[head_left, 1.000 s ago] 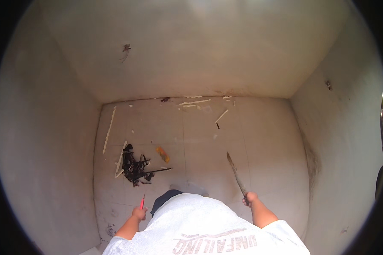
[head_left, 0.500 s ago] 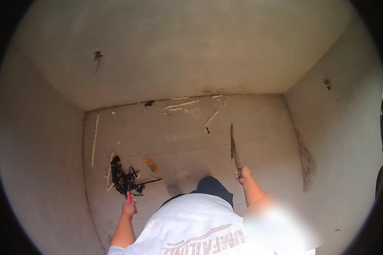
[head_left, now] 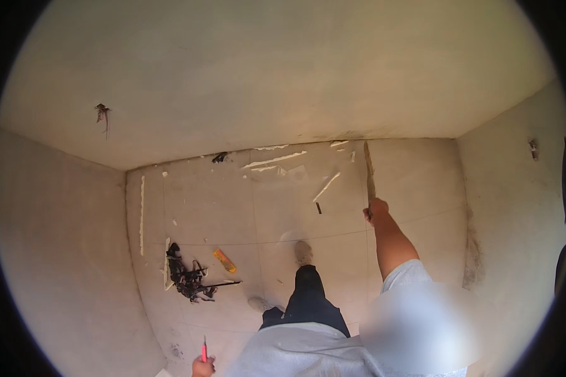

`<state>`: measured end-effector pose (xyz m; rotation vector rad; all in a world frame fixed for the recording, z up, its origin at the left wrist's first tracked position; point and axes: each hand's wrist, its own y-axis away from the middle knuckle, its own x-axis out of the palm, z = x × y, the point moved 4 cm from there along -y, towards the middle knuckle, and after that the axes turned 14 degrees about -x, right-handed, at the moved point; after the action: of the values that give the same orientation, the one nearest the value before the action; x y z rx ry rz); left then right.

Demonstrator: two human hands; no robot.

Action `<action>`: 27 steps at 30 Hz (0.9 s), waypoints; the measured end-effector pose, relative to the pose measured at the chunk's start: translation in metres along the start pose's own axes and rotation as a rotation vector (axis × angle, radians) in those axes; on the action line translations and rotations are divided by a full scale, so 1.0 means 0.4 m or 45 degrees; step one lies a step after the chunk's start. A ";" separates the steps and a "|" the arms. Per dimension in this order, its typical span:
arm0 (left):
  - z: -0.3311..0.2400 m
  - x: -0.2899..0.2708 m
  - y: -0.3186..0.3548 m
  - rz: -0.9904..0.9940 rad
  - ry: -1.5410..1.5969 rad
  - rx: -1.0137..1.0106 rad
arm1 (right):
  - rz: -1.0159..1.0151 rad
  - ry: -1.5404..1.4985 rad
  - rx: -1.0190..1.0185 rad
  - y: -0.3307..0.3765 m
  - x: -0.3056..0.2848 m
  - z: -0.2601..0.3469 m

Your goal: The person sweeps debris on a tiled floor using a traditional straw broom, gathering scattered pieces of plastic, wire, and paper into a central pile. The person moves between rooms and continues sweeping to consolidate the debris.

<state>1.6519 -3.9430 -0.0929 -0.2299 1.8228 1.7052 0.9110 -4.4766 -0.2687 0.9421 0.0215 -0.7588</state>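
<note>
My left hand (head_left: 202, 366) is closed round a red-handled tool with a thin, pointed metal tip (head_left: 204, 349), low in the view. Stretched forward on the right, my right hand (head_left: 376, 212) grips a long, narrow, brownish strip (head_left: 370, 169). Its far end comes close to the foot of the far wall; whether it touches cannot be told. Left of my legs lies a tangled heap of black pieces (head_left: 188, 279). An orange-yellow packet (head_left: 224, 261) rests beside that heap.
Broken white strips (head_left: 275, 159) litter the tiled floor (head_left: 308, 223) along the far wall (head_left: 283, 81). Another white strip (head_left: 142, 213) lies by the left wall. Wires (head_left: 102, 115) stick out of the far wall. A hole (head_left: 534, 149) marks the right wall.
My right hand has reached forward with the strip, toward the far wall. My left hand has drawn back with the red-handled tool, away from the black heap. One foot has stepped forward.
</note>
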 end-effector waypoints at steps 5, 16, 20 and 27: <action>0.005 0.061 0.036 0.158 -0.354 0.358 | 0.223 0.198 -0.138 -0.240 0.190 -0.053; -0.584 0.067 0.377 0.055 0.501 -0.239 | 0.770 1.220 -0.729 0.381 0.543 -0.343; -0.542 0.070 0.373 0.040 0.508 -0.284 | 1.327 1.227 -0.482 0.566 0.557 -0.479; -0.404 0.086 0.374 0.014 0.588 -0.364 | 1.435 1.180 -1.075 0.536 0.476 -0.560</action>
<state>1.4950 -4.0640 0.0089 -0.7902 1.8802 2.0425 1.2477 -4.3459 -0.3135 0.2881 0.5332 0.7460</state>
